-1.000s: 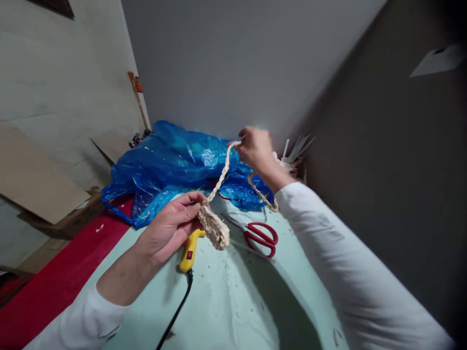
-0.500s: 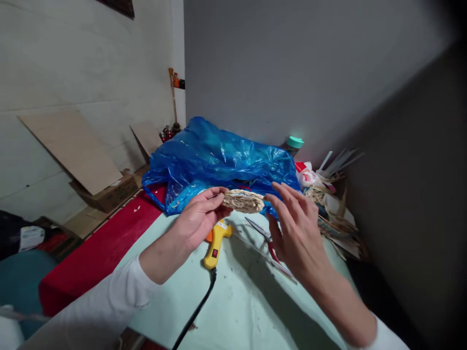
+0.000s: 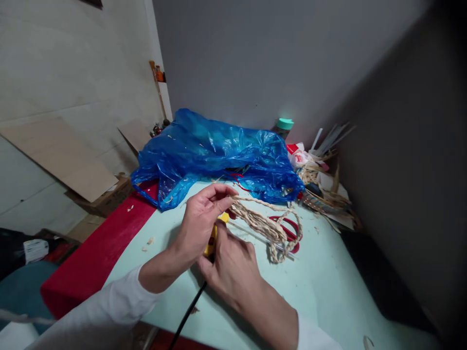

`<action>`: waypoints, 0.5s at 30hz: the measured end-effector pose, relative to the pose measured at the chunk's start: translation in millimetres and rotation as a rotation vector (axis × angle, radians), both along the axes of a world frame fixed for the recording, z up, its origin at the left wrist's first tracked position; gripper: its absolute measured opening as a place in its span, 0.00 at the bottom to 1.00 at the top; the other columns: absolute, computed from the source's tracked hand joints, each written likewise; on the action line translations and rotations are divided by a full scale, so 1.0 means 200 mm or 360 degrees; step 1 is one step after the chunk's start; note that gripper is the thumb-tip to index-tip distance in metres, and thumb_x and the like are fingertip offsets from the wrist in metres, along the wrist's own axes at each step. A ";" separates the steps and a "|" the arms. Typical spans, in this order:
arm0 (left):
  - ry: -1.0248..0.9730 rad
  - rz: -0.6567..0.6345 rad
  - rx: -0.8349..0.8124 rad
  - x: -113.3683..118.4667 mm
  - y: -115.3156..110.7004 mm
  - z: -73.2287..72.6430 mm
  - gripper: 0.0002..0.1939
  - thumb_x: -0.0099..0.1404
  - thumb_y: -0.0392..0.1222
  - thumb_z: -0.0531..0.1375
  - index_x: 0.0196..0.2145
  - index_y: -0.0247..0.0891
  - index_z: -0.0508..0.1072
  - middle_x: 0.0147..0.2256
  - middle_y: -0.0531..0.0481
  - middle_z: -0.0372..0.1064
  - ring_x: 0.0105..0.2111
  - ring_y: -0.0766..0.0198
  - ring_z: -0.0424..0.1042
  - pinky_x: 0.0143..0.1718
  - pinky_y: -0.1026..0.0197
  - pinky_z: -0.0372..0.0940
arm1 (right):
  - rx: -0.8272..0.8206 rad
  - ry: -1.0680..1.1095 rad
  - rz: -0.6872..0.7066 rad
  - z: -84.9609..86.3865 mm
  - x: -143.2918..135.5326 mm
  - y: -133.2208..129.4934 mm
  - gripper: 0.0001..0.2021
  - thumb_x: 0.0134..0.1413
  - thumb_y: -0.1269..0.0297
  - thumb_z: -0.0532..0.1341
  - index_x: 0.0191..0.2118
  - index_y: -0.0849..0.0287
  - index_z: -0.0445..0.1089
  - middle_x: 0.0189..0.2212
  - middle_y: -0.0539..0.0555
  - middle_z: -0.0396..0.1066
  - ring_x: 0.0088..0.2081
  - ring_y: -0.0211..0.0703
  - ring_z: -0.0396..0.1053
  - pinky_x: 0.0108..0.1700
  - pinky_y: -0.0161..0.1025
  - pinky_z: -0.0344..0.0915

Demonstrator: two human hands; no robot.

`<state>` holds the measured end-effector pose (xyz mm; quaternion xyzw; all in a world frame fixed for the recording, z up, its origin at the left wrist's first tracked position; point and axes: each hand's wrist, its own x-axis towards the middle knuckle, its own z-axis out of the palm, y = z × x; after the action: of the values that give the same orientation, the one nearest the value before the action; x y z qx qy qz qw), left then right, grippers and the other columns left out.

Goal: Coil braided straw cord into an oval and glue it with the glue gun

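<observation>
My left hand (image 3: 204, 216) pinches one end of a flattened bundle of braided straw cord (image 3: 257, 218) above the table. A loose loop of the cord hangs off the bundle's right end, over red scissor handles (image 3: 288, 228) and a thin clear stick. My right hand (image 3: 233, 262) is wrapped round the handle of a yellow glue gun (image 3: 210, 243), just below my left hand. From its handle a black cable (image 3: 188, 311) runs toward the table's front edge.
A large blue plastic bag (image 3: 215, 146) lies at the back of the pale green tabletop (image 3: 314, 291). Behind it stands a green-lidded jar (image 3: 284, 125). At the right is a basket (image 3: 321, 201) with straw scraps. Red cloth (image 3: 98, 248) covers the left side.
My right hand has moved down and left and closed on the glue gun. The straw bundle in my left hand has tilted, and its loose loop now shows. The view has shifted.
</observation>
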<state>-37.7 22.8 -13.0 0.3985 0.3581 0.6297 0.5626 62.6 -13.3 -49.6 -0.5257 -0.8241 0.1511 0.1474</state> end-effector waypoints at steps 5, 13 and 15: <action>0.0244 0.0076 0.0141 0.00 -0.03 0.02 0.04 0.61 0.32 0.65 0.32 0.38 0.78 0.33 0.53 0.73 0.31 0.67 0.71 0.34 0.67 0.67 | -0.0201 -0.0094 0.0019 0.01 -0.10 0.03 0.24 0.54 0.66 0.59 0.57 0.65 0.64 0.45 0.67 0.71 0.43 0.64 0.73 0.41 0.54 0.70; 0.0233 0.0076 0.0251 -0.04 -0.02 0.01 0.04 0.63 0.33 0.64 0.35 0.39 0.79 0.35 0.53 0.74 0.34 0.68 0.72 0.37 0.68 0.67 | -0.0336 0.0151 -0.0122 0.01 0.09 0.01 0.27 0.54 0.68 0.54 0.61 0.66 0.57 0.50 0.67 0.69 0.44 0.57 0.72 0.49 0.50 0.68; 0.0200 0.0064 0.0238 -0.05 0.00 0.01 0.03 0.63 0.35 0.65 0.36 0.39 0.79 0.35 0.52 0.73 0.32 0.68 0.71 0.35 0.67 0.67 | -0.0444 0.0270 -0.0155 0.01 0.20 -0.03 0.29 0.52 0.70 0.51 0.62 0.66 0.53 0.42 0.62 0.71 0.39 0.52 0.73 0.42 0.45 0.69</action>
<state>-47.4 23.0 -11.7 0.4709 0.3526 0.6396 0.4948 101.9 -19.6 -47.5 -0.5657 -0.7533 0.3004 0.1492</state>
